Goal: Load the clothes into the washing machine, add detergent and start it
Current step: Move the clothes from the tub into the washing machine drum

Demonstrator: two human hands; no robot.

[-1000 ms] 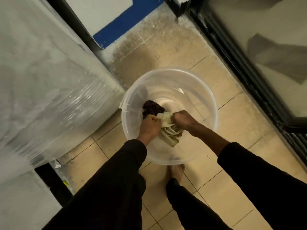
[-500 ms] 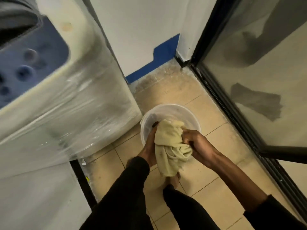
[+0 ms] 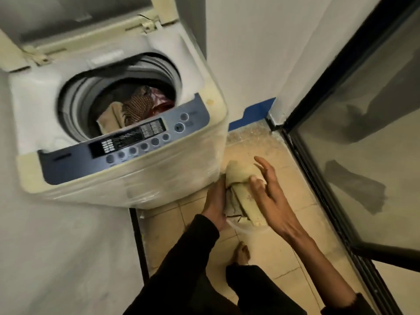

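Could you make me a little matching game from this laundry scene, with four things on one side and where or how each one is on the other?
Things:
1. Pale yellow bundled cloth
2. Brown patterned garment
3. White top-loading washing machine's hinged lid
4. Right hand

States or places:
A. Raised open at the back
B. Fingers spread, against the bundle
C. Lying inside the drum
D. Held beside the machine's front corner by the left hand

Pairs: 1-D, 2-C, 3-A, 4-B

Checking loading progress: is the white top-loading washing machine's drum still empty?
No, the washing machine's drum already holds clothes, including a brown patterned piece and a beige one.
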